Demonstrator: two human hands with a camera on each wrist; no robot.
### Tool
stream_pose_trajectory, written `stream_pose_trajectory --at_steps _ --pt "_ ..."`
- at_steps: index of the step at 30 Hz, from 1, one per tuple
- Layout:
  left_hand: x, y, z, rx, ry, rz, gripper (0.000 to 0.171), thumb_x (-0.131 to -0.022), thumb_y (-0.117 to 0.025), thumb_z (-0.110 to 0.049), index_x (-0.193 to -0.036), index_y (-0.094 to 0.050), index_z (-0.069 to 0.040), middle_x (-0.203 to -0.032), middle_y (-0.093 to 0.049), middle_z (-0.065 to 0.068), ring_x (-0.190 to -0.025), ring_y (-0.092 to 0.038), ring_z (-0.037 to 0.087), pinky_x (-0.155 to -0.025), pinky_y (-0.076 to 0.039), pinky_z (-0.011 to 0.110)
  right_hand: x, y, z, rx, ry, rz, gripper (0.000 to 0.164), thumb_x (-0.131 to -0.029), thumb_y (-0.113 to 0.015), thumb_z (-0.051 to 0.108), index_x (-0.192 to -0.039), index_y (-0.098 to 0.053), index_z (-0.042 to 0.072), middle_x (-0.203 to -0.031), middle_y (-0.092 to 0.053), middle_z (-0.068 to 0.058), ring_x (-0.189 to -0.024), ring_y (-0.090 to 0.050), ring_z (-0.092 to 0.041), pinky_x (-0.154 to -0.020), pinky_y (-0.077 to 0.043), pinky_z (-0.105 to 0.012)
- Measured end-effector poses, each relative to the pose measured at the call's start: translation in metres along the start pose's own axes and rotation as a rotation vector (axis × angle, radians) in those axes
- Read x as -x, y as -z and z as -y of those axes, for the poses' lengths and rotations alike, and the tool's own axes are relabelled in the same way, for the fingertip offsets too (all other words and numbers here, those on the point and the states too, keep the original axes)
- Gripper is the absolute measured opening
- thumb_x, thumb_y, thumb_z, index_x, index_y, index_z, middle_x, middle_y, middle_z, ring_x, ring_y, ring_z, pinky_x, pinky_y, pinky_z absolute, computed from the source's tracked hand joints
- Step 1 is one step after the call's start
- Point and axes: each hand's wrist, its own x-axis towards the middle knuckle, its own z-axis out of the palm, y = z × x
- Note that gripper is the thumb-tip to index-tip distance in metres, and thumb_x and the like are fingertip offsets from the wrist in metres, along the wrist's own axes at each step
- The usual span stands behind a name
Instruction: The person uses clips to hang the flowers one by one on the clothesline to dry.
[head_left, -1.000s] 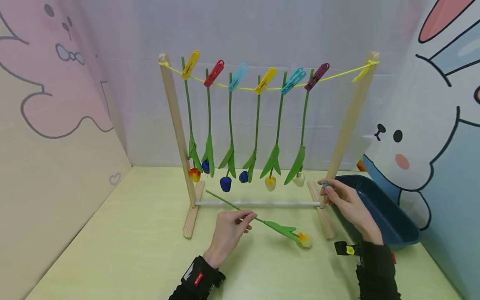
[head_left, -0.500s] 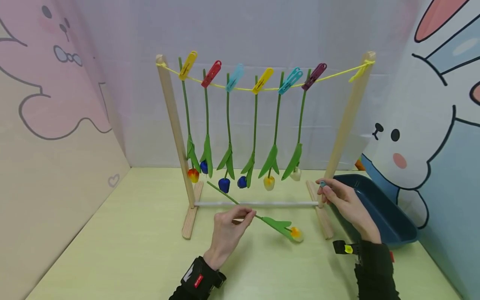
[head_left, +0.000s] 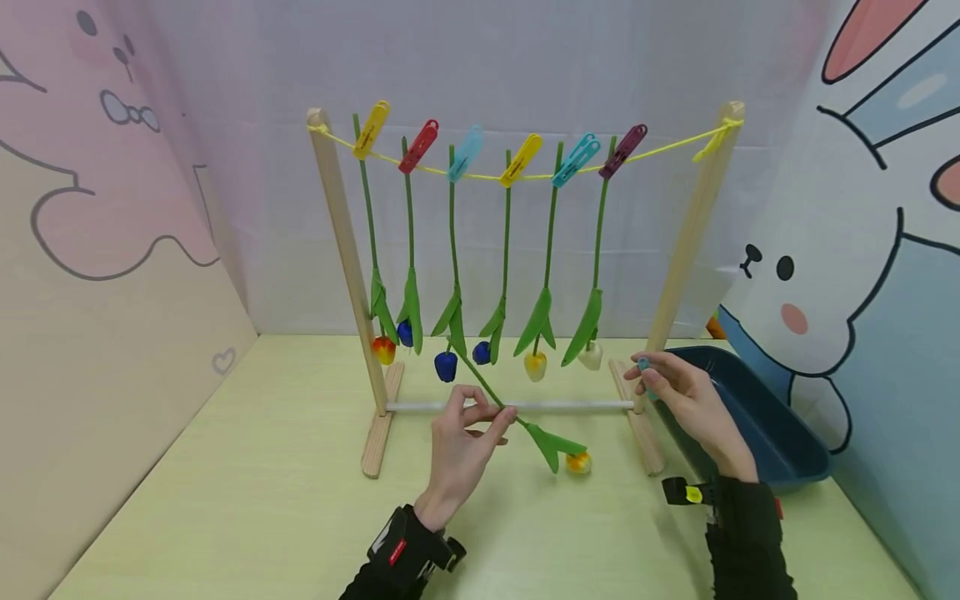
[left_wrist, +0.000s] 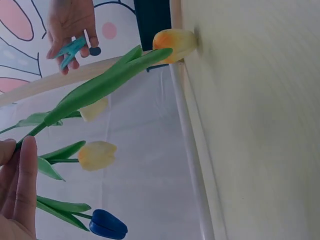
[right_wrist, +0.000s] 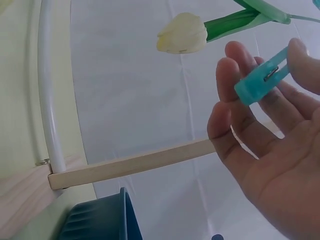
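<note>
My left hand [head_left: 467, 433] pinches the green stem of an artificial tulip [head_left: 551, 442] in front of the rack's white bottom bar [head_left: 510, 406]. Its yellow-orange bloom [head_left: 578, 462] touches the table, also shown as the bloom [left_wrist: 174, 44] in the left wrist view. My right hand [head_left: 678, 398] holds a teal clothespin [right_wrist: 260, 76] between thumb and fingers, beside the rack's right post [head_left: 690, 225]. Several tulips hang upside down from a yellow string [head_left: 525, 176], each held by a coloured clothespin [head_left: 371, 129].
A dark blue bin [head_left: 757, 421] sits on the table at the right, behind my right hand. The wooden rack feet [head_left: 377, 433] stand on the pale green table [head_left: 247, 475]. Cartoon-printed walls close in the left, back and right sides.
My left hand has lifted and swung the tulip's stem upward toward the rack, tilting it steeper; the bloom slid left on the table. My right hand stayed almost still with the clothespin.
</note>
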Motion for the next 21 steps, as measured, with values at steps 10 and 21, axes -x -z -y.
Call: stream_pose_trajectory --at_steps 10,21 --pt "-0.014 -0.013 -0.002 -0.004 -0.010 0.105 0.022 -0.091 -0.074 -0.009 -0.104 -0.058 -0.002 -0.089 -0.078 0.017 -0.066 -0.072 0.023 -0.056 -0.059 0.024 -0.004 0.004 -0.002 0.050 0.036 -0.087 0.029 -0.106 -0.049 0.010 -0.133 -0.055 0.000 -0.108 -0.068 0.028 -0.088 -0.066 -0.003 -0.078 -0.050 -0.013" --pt "-0.036 -0.028 -0.009 0.022 -0.069 0.180 0.010 -0.091 -0.072 -0.007 -0.100 -0.071 -0.001 -0.087 -0.077 0.015 -0.070 -0.072 0.022 -0.056 -0.058 0.021 -0.008 0.017 0.011 0.060 0.063 -0.067 0.028 -0.107 -0.046 0.010 -0.133 -0.056 0.005 -0.110 -0.067 0.030 -0.090 -0.064 0.002 -0.081 -0.048 -0.010"
